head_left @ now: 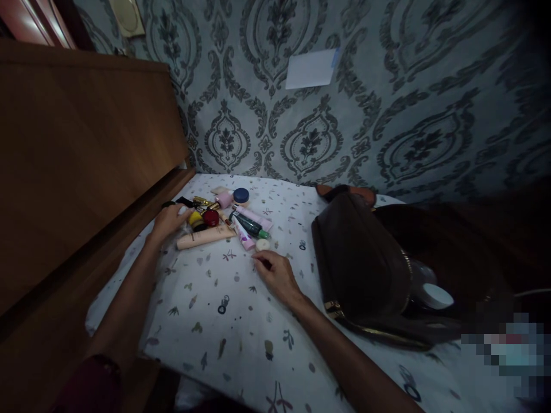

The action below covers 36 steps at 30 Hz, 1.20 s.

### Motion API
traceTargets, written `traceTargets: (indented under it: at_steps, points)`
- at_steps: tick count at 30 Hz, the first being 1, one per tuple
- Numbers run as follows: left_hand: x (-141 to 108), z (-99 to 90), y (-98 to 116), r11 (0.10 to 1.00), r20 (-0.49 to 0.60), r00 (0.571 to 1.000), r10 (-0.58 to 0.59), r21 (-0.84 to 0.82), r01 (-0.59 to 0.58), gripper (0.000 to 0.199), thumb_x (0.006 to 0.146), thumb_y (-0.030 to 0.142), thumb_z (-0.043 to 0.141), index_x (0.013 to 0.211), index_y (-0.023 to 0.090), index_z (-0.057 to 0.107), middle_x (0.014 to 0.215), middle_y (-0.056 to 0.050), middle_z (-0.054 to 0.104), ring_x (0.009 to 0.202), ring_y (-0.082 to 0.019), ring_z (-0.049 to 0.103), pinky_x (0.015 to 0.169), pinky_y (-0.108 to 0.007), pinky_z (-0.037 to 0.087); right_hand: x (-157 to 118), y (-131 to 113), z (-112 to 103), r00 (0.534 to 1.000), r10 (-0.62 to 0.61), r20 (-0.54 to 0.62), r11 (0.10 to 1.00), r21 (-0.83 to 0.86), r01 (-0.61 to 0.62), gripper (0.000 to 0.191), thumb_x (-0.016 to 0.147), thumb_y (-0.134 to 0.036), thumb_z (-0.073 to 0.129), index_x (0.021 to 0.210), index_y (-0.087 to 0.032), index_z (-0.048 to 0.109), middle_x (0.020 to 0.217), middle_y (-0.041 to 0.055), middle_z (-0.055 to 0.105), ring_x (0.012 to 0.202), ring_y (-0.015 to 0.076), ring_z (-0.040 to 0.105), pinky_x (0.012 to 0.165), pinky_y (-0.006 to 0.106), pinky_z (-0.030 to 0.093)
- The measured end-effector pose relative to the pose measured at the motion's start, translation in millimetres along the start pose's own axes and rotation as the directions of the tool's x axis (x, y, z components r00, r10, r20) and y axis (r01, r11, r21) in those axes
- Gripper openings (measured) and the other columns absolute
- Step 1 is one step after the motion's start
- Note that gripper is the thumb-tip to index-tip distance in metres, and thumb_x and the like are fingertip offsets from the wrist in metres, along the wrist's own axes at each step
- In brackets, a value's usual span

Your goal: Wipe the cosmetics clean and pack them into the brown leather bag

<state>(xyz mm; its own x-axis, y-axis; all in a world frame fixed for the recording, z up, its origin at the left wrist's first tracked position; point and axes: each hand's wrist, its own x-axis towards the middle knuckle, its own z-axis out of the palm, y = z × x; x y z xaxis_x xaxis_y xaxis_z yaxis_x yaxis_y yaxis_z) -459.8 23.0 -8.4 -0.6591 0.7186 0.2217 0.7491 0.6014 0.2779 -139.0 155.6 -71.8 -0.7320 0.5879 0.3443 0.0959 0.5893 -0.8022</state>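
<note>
My left hand (pixel 170 222) lies at the left edge of a small pile of cosmetics, its fingers apart and reaching toward a yellow round item (pixel 196 218). Beside that are a red round item (pixel 211 218) and a peach tube (pixel 206 236). My right hand (pixel 278 276) is at the near right side of the pile, thumb and fingertips drawn together; whether something small is between them is hidden. Just beyond its fingertips sits a small cream-white round piece (pixel 262 245). Near it lie a purple-and-pink tube (pixel 243 234), a dark tube with a green cap (pixel 249 225) and a pale pink tube (pixel 255 217).
A blue-lidded jar (pixel 241 196) and a pink bottle (pixel 224 199) stand behind the pile. On the right is a dark brown bag (pixel 359 258), unzipped, with a white-capped container (pixel 437 296) in it. A wooden panel (pixel 86 149) borders the left; patterned wall behind.
</note>
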Motion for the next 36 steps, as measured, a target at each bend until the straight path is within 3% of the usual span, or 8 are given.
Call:
traceTargets:
  at_steps: [5, 9, 13, 17, 21, 28, 32, 36]
  points:
    - [2, -6.0, -9, 0.998, 0.044, 0.999, 0.004, -0.065, -0.001, 0.052, 0.086, 0.061, 0.042, 0.067, 0.017, 0.062, 0.061, -0.001, 0.057, 0.064, -0.017, 0.054, 0.054, -0.024, 0.032, -1, -1, 0, 1.0, 0.01, 0.005, 1.0, 0.006, -0.01, 0.019, 0.083, -0.021, 0.056, 0.086, -0.02, 0.074, 0.078, 0.0029, 0.073, 0.068, 0.0178, 0.063, 0.066, 0.028, 0.049]
    - [-7, -8.3, -3, 0.997, -0.028, 1.0, -0.009, -0.076, 0.006, 0.045, 0.086, 0.055, 0.042, 0.079, 0.016, 0.063, 0.067, -0.001, 0.059, 0.068, -0.017, 0.052, 0.058, -0.024, 0.034, -1, -2, -1, 1.0, 0.002, -0.003, 1.0, 0.006, -0.002, 0.019, 0.082, -0.02, 0.056, 0.087, -0.02, 0.075, 0.079, 0.0029, 0.073, 0.068, 0.0177, 0.064, 0.067, 0.029, 0.05]
    - [-33, -11.4, 17, 0.999, -0.077, 0.997, 0.013, -0.035, -0.016, 0.045, 0.09, 0.055, 0.04, 0.095, 0.017, 0.064, 0.076, -0.003, 0.064, 0.07, -0.019, 0.056, 0.062, -0.026, 0.036, 0, -1, -1, 1.0, 0.005, 0.003, 1.0, 0.008, -0.005, 0.019, 0.082, -0.021, 0.056, 0.086, -0.02, 0.074, 0.08, 0.0031, 0.073, 0.069, 0.0176, 0.064, 0.066, 0.028, 0.05]
    - [-66, -15.2, 40, 0.964, 0.125, 0.981, 0.147, 0.205, -0.171, 0.04, 0.091, 0.056, 0.046, 0.1, 0.021, 0.065, 0.1, -0.008, 0.068, 0.091, -0.026, 0.063, 0.066, -0.029, 0.042, 0, -1, 0, 1.0, 0.004, 0.013, 1.0, 0.009, -0.004, 0.019, 0.083, -0.021, 0.055, 0.085, -0.02, 0.074, 0.078, 0.0036, 0.073, 0.067, 0.0178, 0.063, 0.065, 0.028, 0.049]
    - [-80, -19.1, 52, 0.914, 0.261, 0.961, 0.092, 0.361, -0.185, 0.037, 0.086, 0.052, 0.057, 0.104, 0.021, 0.065, 0.114, -0.012, 0.063, 0.103, -0.03, 0.062, 0.072, -0.033, 0.048, 0, 0, 0, 1.0, 0.01, 0.009, 1.0, 0.009, -0.01, 0.018, 0.082, -0.021, 0.056, 0.085, -0.02, 0.074, 0.077, 0.0028, 0.072, 0.068, 0.0178, 0.063, 0.066, 0.028, 0.048]
    - [-88, -25.2, 53, 0.921, 0.396, 0.903, 0.169, 0.262, -0.288, 0.036, 0.083, 0.053, 0.055, 0.099, 0.022, 0.065, 0.108, -0.008, 0.065, 0.096, -0.028, 0.064, 0.071, -0.033, 0.047, 0, 1, 2, 1.0, 0.018, 0.011, 1.0, -0.001, -0.018, 0.018, 0.081, -0.02, 0.057, 0.086, -0.02, 0.074, 0.076, 0.0021, 0.071, 0.066, 0.0172, 0.062, 0.067, 0.028, 0.048]
    - [-92, -26.9, 49, 0.935, 0.391, 0.901, 0.185, 0.211, -0.284, 0.04, 0.082, 0.055, 0.054, 0.1, 0.023, 0.067, 0.108, -0.008, 0.065, 0.095, -0.027, 0.064, 0.072, -0.032, 0.046, 0, 1, 2, 1.0, 0.009, 0.005, 1.0, 0.009, -0.009, 0.018, 0.082, -0.016, 0.056, 0.087, -0.02, 0.074, 0.081, 0.0027, 0.072, 0.07, 0.0168, 0.062, 0.07, 0.028, 0.048]
    - [-92, -33.0, 48, 0.923, 0.404, 0.881, 0.245, 0.18, -0.339, 0.041, 0.083, 0.051, 0.054, 0.108, 0.021, 0.068, 0.113, -0.009, 0.064, 0.101, -0.029, 0.063, 0.074, -0.031, 0.047, 0, -4, 3, 0.996, -0.006, -0.084, 0.999, -0.046, 0.002, 0.016, 0.083, -0.014, 0.059, 0.086, -0.02, 0.073, 0.087, 0.0039, 0.071, 0.081, 0.0178, 0.062, 0.079, 0.03, 0.049]
